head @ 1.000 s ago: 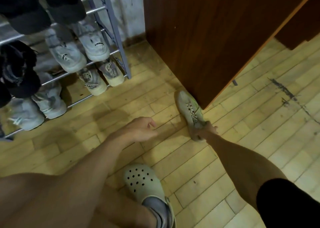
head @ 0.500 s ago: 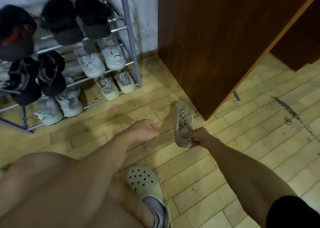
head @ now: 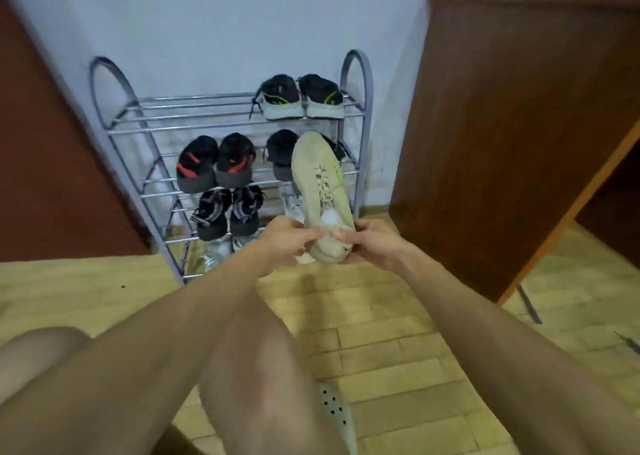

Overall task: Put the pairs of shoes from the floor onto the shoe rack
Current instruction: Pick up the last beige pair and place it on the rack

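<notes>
Both hands hold the pale sneaker (head: 320, 191) by its heel, toe up, in front of the shoe rack (head: 356, 122): the left hand (head: 284, 247) and right hand (head: 375, 247) each have their grip clamped on it. It hangs above the floor (head: 381, 333), before the rack's right side.

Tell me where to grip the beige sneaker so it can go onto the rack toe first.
Grip the beige sneaker at its heel collar, coming from the near side, one hand on each flank. The left hand and right hand already pinch it there. Its toe points up and away toward the shoe rack, so the heel is the nearest and narrowest part, probably leaving the toe free to slide onto a shelf.
</notes>
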Action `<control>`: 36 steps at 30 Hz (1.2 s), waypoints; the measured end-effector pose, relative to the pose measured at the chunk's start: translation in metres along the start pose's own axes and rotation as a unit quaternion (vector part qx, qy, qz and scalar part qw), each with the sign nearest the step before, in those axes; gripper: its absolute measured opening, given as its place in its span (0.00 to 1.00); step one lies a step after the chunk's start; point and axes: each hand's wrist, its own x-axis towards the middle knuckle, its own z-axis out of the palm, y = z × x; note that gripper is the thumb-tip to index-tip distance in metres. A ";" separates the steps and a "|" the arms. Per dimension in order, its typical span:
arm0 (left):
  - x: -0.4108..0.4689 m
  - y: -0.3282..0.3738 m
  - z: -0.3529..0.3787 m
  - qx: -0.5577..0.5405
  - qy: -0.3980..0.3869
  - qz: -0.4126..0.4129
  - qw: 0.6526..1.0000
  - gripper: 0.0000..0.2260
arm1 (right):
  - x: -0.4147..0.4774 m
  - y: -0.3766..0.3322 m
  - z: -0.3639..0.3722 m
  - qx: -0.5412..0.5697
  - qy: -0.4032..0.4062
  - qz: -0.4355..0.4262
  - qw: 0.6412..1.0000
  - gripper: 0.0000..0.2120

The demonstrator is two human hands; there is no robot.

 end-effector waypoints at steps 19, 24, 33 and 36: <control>-0.123 -0.139 -0.256 -0.158 0.162 0.005 0.974 0.17 | 0.031 -0.076 0.325 -0.346 -0.072 -0.104 0.930 0.17; -0.130 -0.231 -0.287 -0.168 0.193 -0.104 0.961 0.21 | 0.055 -0.024 0.383 -0.383 -0.078 -0.065 0.918 0.16; -0.082 -0.356 -0.303 -0.097 0.193 -0.271 0.938 0.22 | 0.118 0.061 0.438 -0.363 -0.090 0.042 0.926 0.18; -0.053 -0.387 -0.307 -0.065 0.197 -0.307 0.929 0.24 | 0.146 0.085 0.439 -0.369 -0.100 0.065 0.922 0.17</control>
